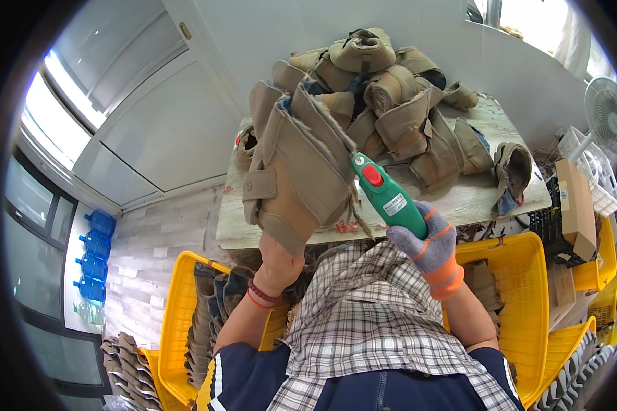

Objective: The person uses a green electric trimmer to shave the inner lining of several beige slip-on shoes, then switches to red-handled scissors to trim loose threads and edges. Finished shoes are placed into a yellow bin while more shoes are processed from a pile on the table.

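Observation:
A tan boot upper (291, 171) with a strap and a furry lining edge is raised in front of me. My left hand (280, 264), bare with bracelets at the wrist, holds it from below; its fingers are hidden by the upper. In a grey and orange glove, my right hand (432, 246) grips a green handheld power tool (389, 196) with a red switch. The tool's tip is at the furry edge on the upper's right side; whether it touches cannot be made out. A thin scrap strip (360, 212) hangs beside the tool.
More boot uppers (401, 103) are heaped on the pale table (483, 202). Yellow crates stand at left (175, 329) and right (528, 301) of my lap, with uppers inside. A fan (609, 116), a cardboard box (574, 205) and a white basket (600, 181) are at the right.

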A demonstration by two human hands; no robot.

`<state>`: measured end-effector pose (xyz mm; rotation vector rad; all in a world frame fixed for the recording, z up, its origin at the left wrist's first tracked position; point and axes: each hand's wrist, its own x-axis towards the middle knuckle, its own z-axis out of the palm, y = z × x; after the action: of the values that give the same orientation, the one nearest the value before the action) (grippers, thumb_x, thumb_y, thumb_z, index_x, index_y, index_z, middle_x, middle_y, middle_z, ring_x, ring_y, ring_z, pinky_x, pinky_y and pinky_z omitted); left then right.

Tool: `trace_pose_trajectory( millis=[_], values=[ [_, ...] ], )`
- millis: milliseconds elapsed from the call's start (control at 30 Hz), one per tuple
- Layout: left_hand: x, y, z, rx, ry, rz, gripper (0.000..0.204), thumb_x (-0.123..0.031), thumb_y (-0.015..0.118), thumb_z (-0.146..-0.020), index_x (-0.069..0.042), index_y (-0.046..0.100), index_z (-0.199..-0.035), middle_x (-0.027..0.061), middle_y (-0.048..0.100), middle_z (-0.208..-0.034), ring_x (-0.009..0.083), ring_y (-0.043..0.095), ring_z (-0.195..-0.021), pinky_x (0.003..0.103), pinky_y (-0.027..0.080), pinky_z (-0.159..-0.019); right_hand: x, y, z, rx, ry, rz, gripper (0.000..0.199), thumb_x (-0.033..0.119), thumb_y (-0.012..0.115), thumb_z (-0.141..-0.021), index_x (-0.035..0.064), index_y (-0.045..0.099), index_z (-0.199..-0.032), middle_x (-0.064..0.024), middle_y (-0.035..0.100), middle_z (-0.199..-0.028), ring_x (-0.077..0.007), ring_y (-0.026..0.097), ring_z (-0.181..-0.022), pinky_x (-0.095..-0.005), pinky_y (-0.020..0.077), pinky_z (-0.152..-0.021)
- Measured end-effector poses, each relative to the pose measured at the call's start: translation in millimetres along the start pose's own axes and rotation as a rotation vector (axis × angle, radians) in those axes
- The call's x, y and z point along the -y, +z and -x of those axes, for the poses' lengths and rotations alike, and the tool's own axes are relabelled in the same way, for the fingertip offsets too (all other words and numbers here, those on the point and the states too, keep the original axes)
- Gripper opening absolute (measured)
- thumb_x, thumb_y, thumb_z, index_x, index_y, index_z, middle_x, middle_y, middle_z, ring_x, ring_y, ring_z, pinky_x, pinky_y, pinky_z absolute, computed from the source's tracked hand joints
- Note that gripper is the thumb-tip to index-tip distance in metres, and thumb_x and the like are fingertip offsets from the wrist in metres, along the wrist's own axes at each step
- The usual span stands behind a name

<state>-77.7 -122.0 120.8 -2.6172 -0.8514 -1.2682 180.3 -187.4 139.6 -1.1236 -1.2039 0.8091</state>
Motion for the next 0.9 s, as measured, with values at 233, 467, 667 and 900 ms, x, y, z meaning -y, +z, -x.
trace_pose_trajectory(
  millis=[233,467,667,900],
  values=[
    [-8.3,-1.0,8.2,0.162,0.159,-0.109,0.034,-0.006,0.055,-0.072,-0.001,0.064,-0.104,0.0201,0.058,-0.114,0.0414,0.054,-0.106,0.051,0.041,-0.091,2.0,0.2,2.2,-0.089,0.142,-0.129,0.035,0.020,0.077,-0.077,-0.0005,0.060,-0.100,-0.0016,0.063,-0.074,-0.0050,0.055,-0.061,-0.0205,0.0451,-0.053],
    [0.3,-4.8,9.1,0.077,0.074,-0.133,0.032,-0.002,0.055,-0.073,0.002,0.061,-0.105,0.0206,0.057,-0.111,0.0406,0.052,-0.105,0.046,0.041,-0.090,-8.0,-24.9,15.9,-0.221,0.142,-0.119,0.032,0.017,0.075,-0.079,-0.0010,0.060,-0.101,-0.0007,0.062,-0.079,-0.0045,0.054,-0.066,-0.0197,0.0441,-0.057],
    [44.0,5.9,-64.0,0.109,-0.017,-0.249,0.023,0.005,0.056,-0.068,0.004,0.056,-0.091,0.0139,0.047,-0.083,0.0333,0.048,-0.082,0.041,0.042,-0.074,-22.1,-42.2,19.8,-0.270,0.178,-0.096,0.033,0.017,0.075,-0.080,-0.0016,0.060,-0.103,0.0001,0.061,-0.080,-0.0040,0.052,-0.069,-0.0200,0.0440,-0.059],
    [79.7,17.1,-89.4,0.061,-0.251,-0.080,0.008,-0.002,0.060,-0.078,0.002,0.054,-0.082,0.0153,0.058,-0.080,0.0349,0.056,-0.081,0.042,0.045,-0.071,-40.9,-48.6,15.9,-0.252,0.139,0.159,0.035,0.021,0.076,-0.079,-0.0015,0.061,-0.101,-0.0002,0.061,-0.077,-0.0043,0.049,-0.066,-0.0212,0.0436,-0.060]
  ],
)
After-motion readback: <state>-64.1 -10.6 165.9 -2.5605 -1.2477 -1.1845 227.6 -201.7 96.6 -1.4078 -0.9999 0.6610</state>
